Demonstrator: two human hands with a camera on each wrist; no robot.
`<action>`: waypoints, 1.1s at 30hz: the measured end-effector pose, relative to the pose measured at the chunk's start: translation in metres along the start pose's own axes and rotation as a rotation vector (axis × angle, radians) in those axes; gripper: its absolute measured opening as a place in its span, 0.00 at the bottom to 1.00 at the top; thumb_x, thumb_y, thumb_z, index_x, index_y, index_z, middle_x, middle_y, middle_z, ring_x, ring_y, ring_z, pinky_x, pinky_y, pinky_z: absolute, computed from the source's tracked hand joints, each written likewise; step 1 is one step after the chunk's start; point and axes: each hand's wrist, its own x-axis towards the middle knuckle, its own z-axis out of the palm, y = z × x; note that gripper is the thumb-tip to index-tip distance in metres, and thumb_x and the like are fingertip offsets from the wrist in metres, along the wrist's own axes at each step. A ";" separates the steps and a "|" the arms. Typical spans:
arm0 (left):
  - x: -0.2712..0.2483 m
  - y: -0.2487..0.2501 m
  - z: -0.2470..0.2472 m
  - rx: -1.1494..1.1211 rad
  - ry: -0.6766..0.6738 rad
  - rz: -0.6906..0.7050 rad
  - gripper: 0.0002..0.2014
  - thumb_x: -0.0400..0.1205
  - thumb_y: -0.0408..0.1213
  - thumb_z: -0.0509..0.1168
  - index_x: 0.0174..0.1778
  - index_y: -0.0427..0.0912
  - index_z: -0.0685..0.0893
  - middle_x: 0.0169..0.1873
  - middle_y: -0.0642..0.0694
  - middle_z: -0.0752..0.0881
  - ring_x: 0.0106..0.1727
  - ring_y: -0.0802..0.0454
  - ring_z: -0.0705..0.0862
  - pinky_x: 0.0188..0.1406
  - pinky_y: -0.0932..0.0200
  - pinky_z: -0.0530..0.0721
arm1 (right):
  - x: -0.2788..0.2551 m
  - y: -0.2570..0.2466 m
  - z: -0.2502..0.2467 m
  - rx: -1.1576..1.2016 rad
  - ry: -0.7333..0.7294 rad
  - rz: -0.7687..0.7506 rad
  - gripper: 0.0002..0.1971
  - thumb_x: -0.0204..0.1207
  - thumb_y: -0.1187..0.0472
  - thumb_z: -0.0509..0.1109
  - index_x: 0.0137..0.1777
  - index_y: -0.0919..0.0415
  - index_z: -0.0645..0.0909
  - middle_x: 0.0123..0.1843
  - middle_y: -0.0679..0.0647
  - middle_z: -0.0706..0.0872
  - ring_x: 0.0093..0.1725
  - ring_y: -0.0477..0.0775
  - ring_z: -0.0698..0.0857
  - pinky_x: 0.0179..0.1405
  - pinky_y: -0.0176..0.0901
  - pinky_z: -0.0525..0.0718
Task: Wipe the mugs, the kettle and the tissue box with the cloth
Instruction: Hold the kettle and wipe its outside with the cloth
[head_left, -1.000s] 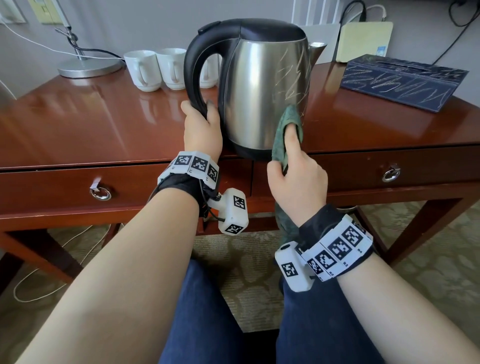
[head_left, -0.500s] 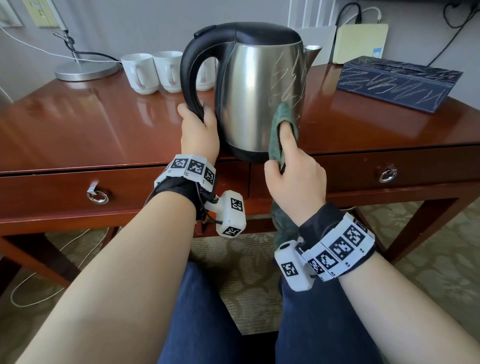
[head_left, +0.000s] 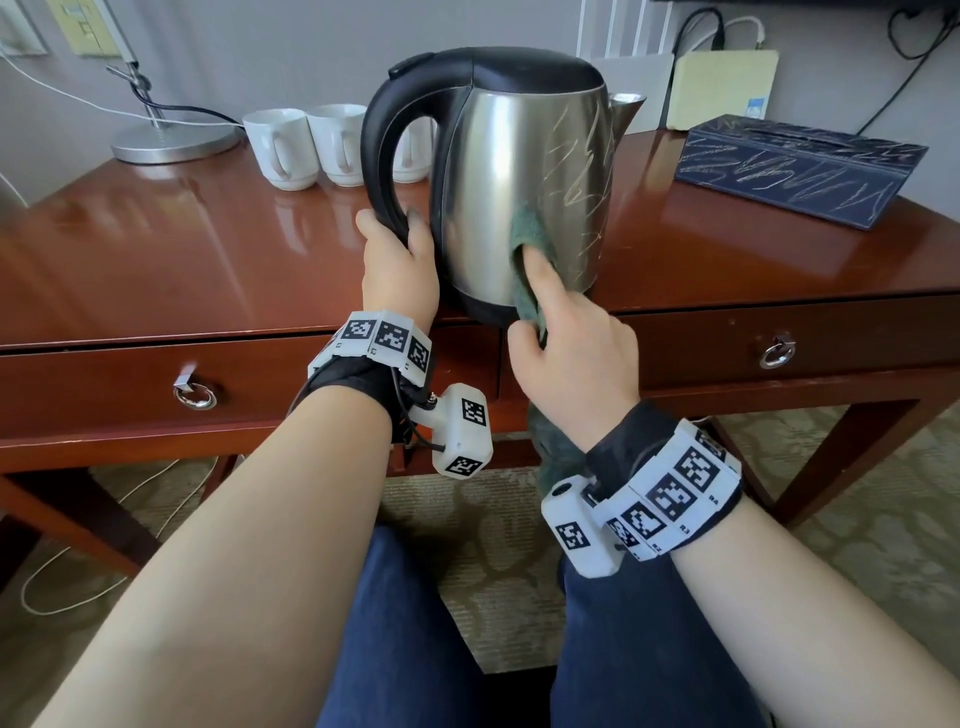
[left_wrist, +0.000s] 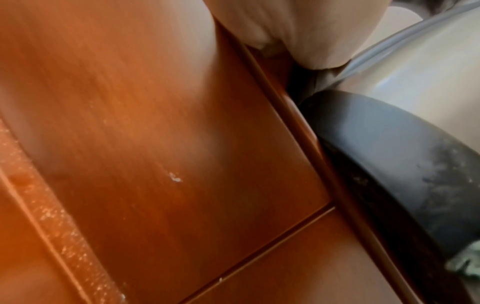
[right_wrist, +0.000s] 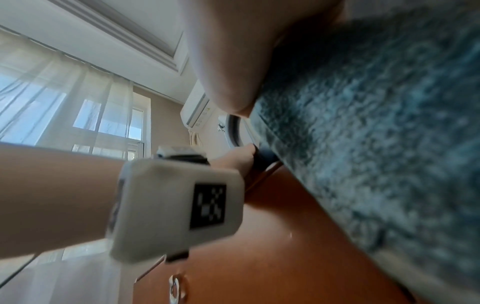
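A steel kettle (head_left: 519, 197) with a black lid and handle stands at the desk's front edge; pale scribble marks cover its right side. My left hand (head_left: 397, 265) grips the bottom of the black handle (head_left: 382, 156). My right hand (head_left: 569, 358) holds a green cloth (head_left: 527, 260) and presses it against the kettle's lower wall; the cloth (right_wrist: 376, 133) hangs down past my wrist. Three white mugs (head_left: 311, 145) stand behind the kettle at the back. A dark blue tissue box (head_left: 795, 169) with scribbles lies at the back right.
The wooden desk (head_left: 182, 249) has two drawers with ring pulls (head_left: 196, 397) below its front edge. A lamp base (head_left: 174, 143) with cables stands at the back left. A cream box (head_left: 724, 85) and wall cables are behind the kettle. My legs are under the desk.
My right hand has slid the cloth leftwards and slightly down over the kettle's wall, from the right side toward the middle. My left hand keeps its grip on the handle.
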 end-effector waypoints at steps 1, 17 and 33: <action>0.000 0.000 0.000 0.000 -0.002 -0.001 0.08 0.90 0.41 0.54 0.55 0.41 0.65 0.35 0.51 0.75 0.54 0.32 0.82 0.51 0.49 0.77 | 0.004 0.001 -0.004 -0.013 0.011 0.012 0.32 0.75 0.62 0.62 0.81 0.50 0.65 0.36 0.53 0.76 0.36 0.65 0.82 0.33 0.44 0.68; -0.001 -0.001 0.000 0.027 -0.012 0.023 0.08 0.90 0.40 0.53 0.54 0.40 0.64 0.35 0.53 0.74 0.44 0.42 0.76 0.46 0.54 0.71 | 0.005 -0.007 -0.006 -0.016 -0.001 -0.024 0.32 0.72 0.62 0.62 0.79 0.50 0.68 0.32 0.52 0.74 0.31 0.65 0.81 0.30 0.44 0.69; 0.001 -0.001 0.000 -0.021 -0.019 -0.007 0.09 0.90 0.42 0.54 0.53 0.39 0.64 0.32 0.52 0.72 0.54 0.30 0.82 0.47 0.51 0.75 | -0.004 -0.004 -0.010 0.032 -0.039 0.055 0.34 0.73 0.64 0.63 0.82 0.53 0.64 0.31 0.52 0.75 0.29 0.61 0.78 0.31 0.44 0.69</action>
